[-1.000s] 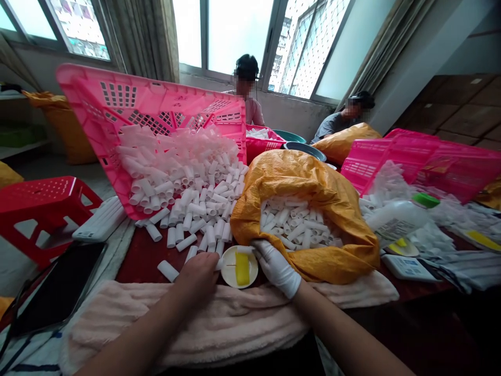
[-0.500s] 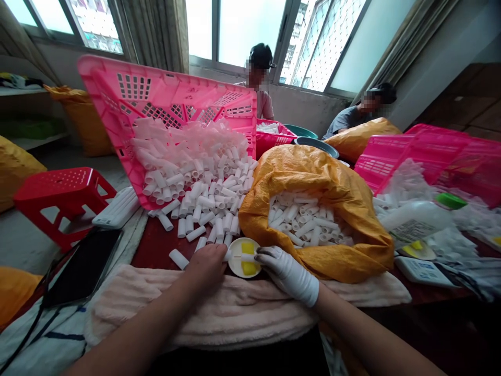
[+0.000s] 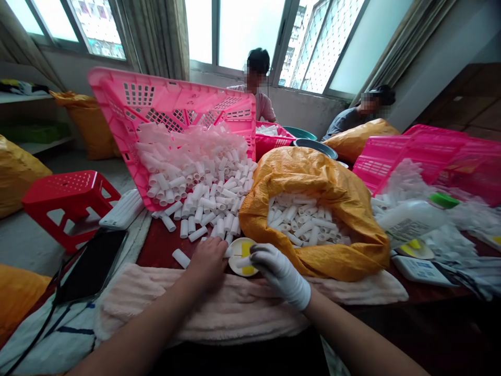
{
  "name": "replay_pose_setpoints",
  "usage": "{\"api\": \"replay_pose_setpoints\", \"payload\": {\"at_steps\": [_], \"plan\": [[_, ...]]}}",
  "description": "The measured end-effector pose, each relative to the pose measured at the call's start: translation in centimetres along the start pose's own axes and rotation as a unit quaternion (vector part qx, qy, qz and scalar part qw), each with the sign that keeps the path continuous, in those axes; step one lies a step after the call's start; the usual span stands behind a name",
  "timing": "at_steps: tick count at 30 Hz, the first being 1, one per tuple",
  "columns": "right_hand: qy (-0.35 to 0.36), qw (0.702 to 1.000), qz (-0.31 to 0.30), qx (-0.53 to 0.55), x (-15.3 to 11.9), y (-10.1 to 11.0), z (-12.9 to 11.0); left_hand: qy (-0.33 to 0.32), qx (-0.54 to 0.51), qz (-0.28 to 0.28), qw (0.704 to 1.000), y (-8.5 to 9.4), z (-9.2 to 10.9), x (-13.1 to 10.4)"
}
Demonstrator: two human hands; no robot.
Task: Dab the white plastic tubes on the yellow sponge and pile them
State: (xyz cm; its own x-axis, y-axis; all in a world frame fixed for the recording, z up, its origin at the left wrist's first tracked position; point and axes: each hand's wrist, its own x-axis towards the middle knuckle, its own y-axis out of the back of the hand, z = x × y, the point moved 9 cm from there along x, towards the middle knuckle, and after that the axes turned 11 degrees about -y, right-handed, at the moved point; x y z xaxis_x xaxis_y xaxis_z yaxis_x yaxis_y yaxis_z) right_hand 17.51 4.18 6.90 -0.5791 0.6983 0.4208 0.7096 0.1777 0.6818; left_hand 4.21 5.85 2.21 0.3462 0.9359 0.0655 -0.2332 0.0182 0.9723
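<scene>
A small round dish (image 3: 238,266) with a yellow pad (image 3: 248,253) sits at the table's front edge, between my hands. My bare left hand (image 3: 209,262) is closed at the dish's left side, its fingers round a white tube (image 3: 228,253). My gloved right hand (image 3: 274,267) is pinched over the dish's right side, on the end of another white tube (image 3: 243,262) lying across the yellow pad. Loose white tubes (image 3: 203,203) spill from a tipped pink basket (image 3: 156,91). An orange sack (image 3: 309,162) holds more tubes (image 3: 303,222).
A pink cloth (image 3: 219,308) lies along the front edge. A dark phone or tablet (image 3: 92,266) and red stool (image 3: 66,198) are at the left. A bottle (image 3: 415,222) and white scale (image 3: 420,269) stand right. Two people (image 3: 260,99) sit beyond.
My right hand has lifted slightly and shifted left, and its tube now tilts over the pad. My left hand has moved up slightly. The view has shifted a little.
</scene>
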Motion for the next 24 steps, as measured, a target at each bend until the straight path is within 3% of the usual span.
{"api": "replay_pose_setpoints", "payload": {"at_steps": [2,4,7,9,10,14,16,18,20,24], "plan": [[-0.092,0.980,0.117,0.130,0.2,1.5,1.5,-0.020,-0.018,0.031,0.999,0.9,0.4,-0.1],[-0.127,0.960,0.158,0.192,0.3,2.1,1.7,-0.041,-0.072,0.040,0.996,1.3,0.9,-0.4],[-0.063,0.987,0.087,0.122,0.9,1.9,-1.1,-0.070,-0.150,0.004,0.986,1.0,2.0,-0.9],[-0.010,0.998,0.020,0.054,1.1,1.5,-3.0,-0.075,-0.156,-0.020,0.985,0.7,2.8,-1.3],[-0.016,0.999,0.008,0.041,1.2,1.4,-3.0,-0.072,-0.142,-0.021,0.987,0.6,3.2,-1.5],[-0.231,0.969,0.044,0.075,1.0,0.6,1.0,-0.050,-0.044,-0.008,0.998,0.4,4.2,-1.9],[-0.280,0.957,0.035,0.060,0.2,-0.7,1.9,-0.047,-0.037,-0.026,0.998,0.0,4.7,-2.2],[-0.256,0.966,0.034,0.018,-0.4,-1.4,1.0,-0.049,-0.081,-0.044,0.995,-0.1,5.0,-2.6],[-0.183,0.983,0.024,-0.022,-0.7,-1.7,-1.1,-0.075,-0.185,-0.075,0.977,-0.3,5.9,-3.3],[-0.017,0.997,-0.021,-0.074,-2.7,-1.6,-5.4,-0.160,-0.415,-0.197,0.874,-0.6,9.5,-5.3]]}}
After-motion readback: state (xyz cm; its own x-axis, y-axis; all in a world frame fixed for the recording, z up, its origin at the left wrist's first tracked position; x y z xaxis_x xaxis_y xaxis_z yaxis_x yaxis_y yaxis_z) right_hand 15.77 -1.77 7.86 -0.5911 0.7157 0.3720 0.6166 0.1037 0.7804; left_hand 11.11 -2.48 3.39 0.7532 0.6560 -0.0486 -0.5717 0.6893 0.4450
